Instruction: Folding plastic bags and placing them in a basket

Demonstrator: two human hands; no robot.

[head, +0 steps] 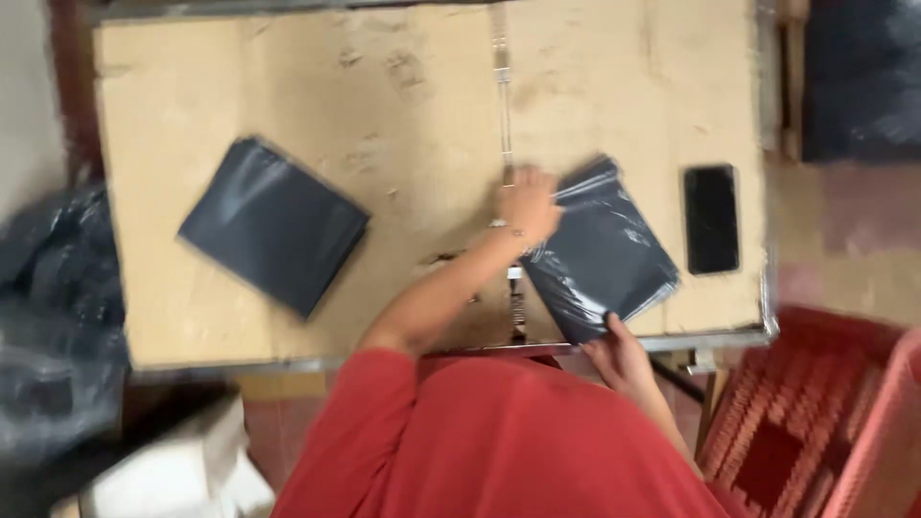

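A stack of dark grey plastic mailer bags (pixel 604 254) lies tilted on the right part of a worn tan table (pixel 403 105). My left hand (pixel 528 203) reaches across and grips the stack's upper left corner. At the near edge of the table, my right hand (pixel 619 357) holds the stack's lower corner. A second, flat stack of the same grey bags (pixel 273 225) lies apart on the left half of the table, touched by neither hand.
A black phone (pixel 711 219) lies face up near the table's right edge. A red plastic crate (pixel 815 422) stands on the floor at the lower right. Black plastic sacks (pixel 58 317) pile up at the left, with a white object (pixel 173 470) below them.
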